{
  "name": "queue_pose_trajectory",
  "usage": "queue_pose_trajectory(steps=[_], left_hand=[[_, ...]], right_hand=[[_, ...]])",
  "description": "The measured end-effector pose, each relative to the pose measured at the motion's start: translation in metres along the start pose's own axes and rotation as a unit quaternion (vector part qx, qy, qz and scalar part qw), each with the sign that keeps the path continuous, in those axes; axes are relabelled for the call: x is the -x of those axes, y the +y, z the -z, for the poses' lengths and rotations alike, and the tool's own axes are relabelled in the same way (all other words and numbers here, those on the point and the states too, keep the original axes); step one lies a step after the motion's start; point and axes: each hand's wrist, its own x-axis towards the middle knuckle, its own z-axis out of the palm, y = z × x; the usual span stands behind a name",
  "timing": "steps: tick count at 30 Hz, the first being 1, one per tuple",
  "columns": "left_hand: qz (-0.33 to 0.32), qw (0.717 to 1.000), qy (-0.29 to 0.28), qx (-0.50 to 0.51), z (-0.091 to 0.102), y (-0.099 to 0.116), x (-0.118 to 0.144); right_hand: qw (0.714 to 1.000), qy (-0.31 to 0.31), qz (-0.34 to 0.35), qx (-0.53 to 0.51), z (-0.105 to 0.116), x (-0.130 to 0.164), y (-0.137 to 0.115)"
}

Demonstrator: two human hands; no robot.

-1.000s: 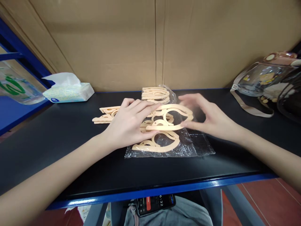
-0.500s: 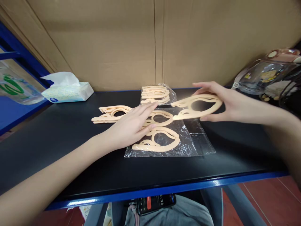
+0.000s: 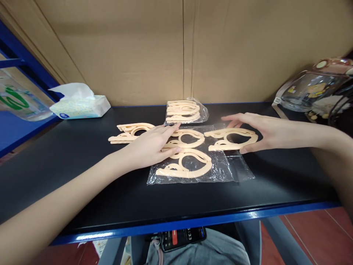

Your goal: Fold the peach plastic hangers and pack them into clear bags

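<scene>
Cream folding clothes hangers, folded up, are spread over a black tabletop. My right hand (image 3: 260, 129) grips one folding hanger (image 3: 224, 147) by its rounded end, thumb at the near side and fingers at the far side. That hanger is low over the right part of a clear plastic bag (image 3: 220, 171). My left hand (image 3: 150, 147) lies flat, fingers stretched out, across the left ends of the hangers (image 3: 190, 173) on or in the bag; I cannot tell which. More folded hangers (image 3: 124, 138) lie left of this hand, partly hidden by it.
Behind, a second clear bag of hangers (image 3: 183, 112) stands near the cardboard wall (image 3: 124, 55). A tissue pack (image 3: 82, 106) is at the back left, a clear bottle (image 3: 306, 88) at the right. The table's blue edge (image 3: 193, 223) runs above a phone (image 3: 183, 238) on the lap.
My right hand has lowered its hanger toward the bag and slightly nearer to me. My left hand stays in place over the hangers.
</scene>
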Motion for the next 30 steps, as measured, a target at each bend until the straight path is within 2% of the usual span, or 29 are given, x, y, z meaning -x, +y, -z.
queue_pose_trajectory(steps=[5, 9, 12, 18, 22, 30], left_hand=[[-0.005, 1.000, 0.008, 0.023, 0.000, 0.001, 0.000], [-0.010, 0.999, 0.014, 0.038, -0.001, 0.005, 0.001], [-0.008, 0.999, 0.013, 0.045, 0.000, 0.006, 0.001], [-0.008, 0.997, 0.016, 0.069, 0.001, 0.004, 0.000], [0.000, 0.997, 0.021, 0.079, 0.001, 0.003, -0.002], [-0.007, 0.996, 0.029, 0.087, 0.001, -0.001, -0.003]], right_hand=[[0.998, 0.046, 0.035, 0.000, -0.007, -0.003, 0.001], [0.998, 0.062, 0.025, -0.003, -0.028, -0.016, -0.013], [0.996, 0.078, 0.043, -0.019, -0.042, -0.023, -0.020], [0.998, 0.020, 0.033, -0.049, -0.035, -0.018, -0.007], [0.991, 0.048, 0.044, -0.113, -0.034, -0.019, -0.006], [0.970, 0.109, 0.074, -0.205, -0.055, -0.035, -0.017]])
